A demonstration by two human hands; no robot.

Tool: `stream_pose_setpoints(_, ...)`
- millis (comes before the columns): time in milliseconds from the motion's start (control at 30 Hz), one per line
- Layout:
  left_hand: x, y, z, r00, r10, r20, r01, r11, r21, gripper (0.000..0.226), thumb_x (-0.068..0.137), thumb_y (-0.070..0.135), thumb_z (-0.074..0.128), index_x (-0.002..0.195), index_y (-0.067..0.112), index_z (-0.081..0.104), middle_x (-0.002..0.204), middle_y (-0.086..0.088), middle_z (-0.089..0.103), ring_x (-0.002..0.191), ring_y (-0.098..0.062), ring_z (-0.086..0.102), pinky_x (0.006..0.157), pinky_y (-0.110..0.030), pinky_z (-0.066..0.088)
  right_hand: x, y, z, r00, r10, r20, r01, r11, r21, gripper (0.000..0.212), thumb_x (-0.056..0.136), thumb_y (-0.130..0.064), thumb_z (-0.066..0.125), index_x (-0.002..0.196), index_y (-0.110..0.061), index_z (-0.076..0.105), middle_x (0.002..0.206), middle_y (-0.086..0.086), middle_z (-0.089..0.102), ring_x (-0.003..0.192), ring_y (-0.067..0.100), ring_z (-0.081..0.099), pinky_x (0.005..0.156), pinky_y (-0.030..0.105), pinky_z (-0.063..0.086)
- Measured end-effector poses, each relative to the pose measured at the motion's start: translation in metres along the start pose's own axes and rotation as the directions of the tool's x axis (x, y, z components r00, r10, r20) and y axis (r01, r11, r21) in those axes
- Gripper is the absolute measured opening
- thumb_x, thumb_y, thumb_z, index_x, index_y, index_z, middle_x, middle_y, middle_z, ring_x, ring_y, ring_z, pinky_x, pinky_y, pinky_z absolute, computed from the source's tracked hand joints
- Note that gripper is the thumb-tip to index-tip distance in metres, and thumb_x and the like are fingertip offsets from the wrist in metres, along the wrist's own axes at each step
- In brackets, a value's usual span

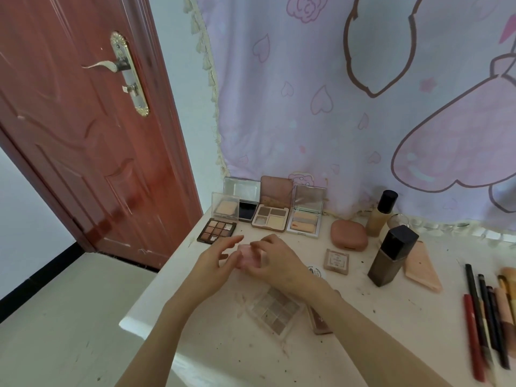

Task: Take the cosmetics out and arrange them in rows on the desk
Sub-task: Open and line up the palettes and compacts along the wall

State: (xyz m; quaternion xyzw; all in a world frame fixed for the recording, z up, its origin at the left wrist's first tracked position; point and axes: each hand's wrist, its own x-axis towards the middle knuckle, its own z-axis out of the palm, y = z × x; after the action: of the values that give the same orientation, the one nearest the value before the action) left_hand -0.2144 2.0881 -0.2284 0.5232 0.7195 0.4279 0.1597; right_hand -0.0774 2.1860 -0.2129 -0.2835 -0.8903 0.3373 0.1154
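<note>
Fingers [258,244] of both hands clasp a pink case [247,256], open palettes [269,217] just beyond.

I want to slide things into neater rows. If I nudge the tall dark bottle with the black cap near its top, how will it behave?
The tall dark square-sided bottle with a black cap stands upright on a narrow base, so a high push may tip it. Its flat sides should keep it from rolling. It may fall onto the peach wedge-shaped sponge beside it.
</note>
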Motion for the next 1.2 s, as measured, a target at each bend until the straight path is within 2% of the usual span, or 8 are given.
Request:
stream_pose_setpoints(167, -0.013, 0.029, 0.002, 0.999, 0.010, -0.053, -0.017, 0.991, -0.134, 0.020, 0.092, 0.020, 0.052, 0.107, 0.031, 0.059, 0.107, 0.012, 0.063, 0.095, -0.007, 0.061, 0.078, -0.007, 0.046, -0.018, 0.002, -0.014, 0.982, 0.184, -0.039, -0.094, 0.661, 0.745, 0.049, 0.085, -0.033, 0.065, 0.125, -0.007, 0.055, 0.108, 0.010, 0.065, 0.097, 0.017, 0.066, 0.083, 0.030, 0.056)
stream_pose_setpoints(300, -0.015, 0.049, 0.010, 0.994, 0.089, -0.055, -0.098, 0.978, -0.182, 0.018, 0.086, 0.023, 0.059, 0.102, 0.032, 0.060, 0.102, 0.011, 0.065, 0.095, 0.002, 0.059, 0.078, -0.010, 0.048, -0.030, 0.006, -0.021, 0.987, 0.161, -0.027, -0.056, 0.484, 0.873, 0.031, 0.086, -0.026, 0.060, 0.105, -0.002, 0.066, 0.101, 0.011, 0.071, 0.103, 0.024, 0.064, 0.088, 0.032, 0.053)
stream_pose_setpoints(400, -0.013, 0.055, 0.012, 0.994, 0.090, -0.069, -0.102, 0.973, -0.207, 0.014, 0.083, 0.030, 0.058, 0.097, 0.030, 0.061, 0.098, 0.008, 0.065, 0.092, 0.000, 0.060, 0.077, -0.011, 0.049, -0.037, 0.006, -0.024, 0.987, 0.157, -0.021, -0.048, 0.422, 0.905, 0.049, 0.078, -0.033, 0.062, 0.114, 0.001, 0.061, 0.101, 0.010, 0.071, 0.103, 0.023, 0.064, 0.091, 0.033, 0.052)
stream_pose_setpoints(500, -0.013, 0.056, 0.011, 0.997, 0.066, -0.028, -0.072, 0.962, -0.263, 0.018, 0.087, 0.013, 0.060, 0.094, 0.029, 0.061, 0.097, 0.008, 0.066, 0.092, 0.000, 0.061, 0.077, -0.010, 0.048, -0.043, 0.010, -0.025, 0.983, 0.184, -0.014, -0.067, 0.426, 0.902, 0.066, 0.073, -0.034, 0.066, 0.128, 0.000, 0.050, 0.111, 0.010, 0.067, 0.105, 0.019, 0.064, 0.095, 0.033, 0.050)
stream_pose_setpoints(600, -0.013, 0.055, 0.010, 0.997, 0.048, 0.053, -0.031, 0.960, -0.279, 0.018, 0.089, 0.015, 0.059, 0.096, 0.031, 0.061, 0.104, 0.006, 0.065, 0.098, -0.005, 0.062, 0.082, -0.013, 0.049, -0.049, 0.013, -0.026, 0.975, 0.221, -0.021, -0.120, 0.605, 0.787, 0.062, 0.081, -0.030, 0.067, 0.135, -0.008, 0.047, 0.118, -0.001, 0.065, 0.105, 0.010, 0.063, 0.098, 0.027, 0.047)
stream_pose_setpoints(667, -0.014, 0.054, 0.012, 0.994, 0.014, 0.107, 0.016, 0.963, -0.269, 0.016, 0.089, 0.020, 0.059, 0.098, 0.032, 0.059, 0.109, 0.008, 0.063, 0.101, -0.007, 0.061, 0.085, -0.016, 0.050, -0.053, 0.012, -0.027, 0.971, 0.234, -0.057, -0.130, 0.706, 0.696, 0.059, 0.082, -0.033, 0.067, 0.135, -0.015, 0.047, 0.120, -0.008, 0.063, 0.104, 0.001, 0.061, 0.090, 0.015, 0.047)
stream_pose_setpoints(833, -0.011, 0.058, 0.014, 0.986, -0.025, 0.162, 0.064, 0.968, -0.241, 0.020, 0.086, 0.021, 0.062, 0.100, 0.034, 0.058, 0.108, 0.012, 0.063, 0.098, -0.003, 0.062, 0.083, -0.017, 0.051, -0.059, 0.015, -0.032, 0.967, 0.241, -0.081, -0.127, 0.735, 0.666, 0.063, 0.080, -0.033, 0.069, 0.137, -0.017, 0.045, 0.123, -0.009, 0.061, 0.100, -0.008, 0.057, 0.078, 0.005, 0.045)
stream_pose_setpoints(1200, -0.009, 0.063, 0.013, 0.971, 0.005, 0.238, 0.044, 0.979, -0.199, 0.019, 0.085, 0.019, 0.063, 0.102, 0.026, 0.067, 0.106, 0.016, 0.062, 0.099, -0.001, 0.061, 0.083, -0.011, 0.048, -0.058, 0.017, -0.044, 0.978, 0.190, 0.087, -0.208, 0.847, 0.490, 0.072, 0.077, -0.021, 0.074, 0.140, -0.012, 0.041, 0.121, -0.006, 0.060, 0.107, 0.003, 0.057, 0.095, 0.019, 0.044)
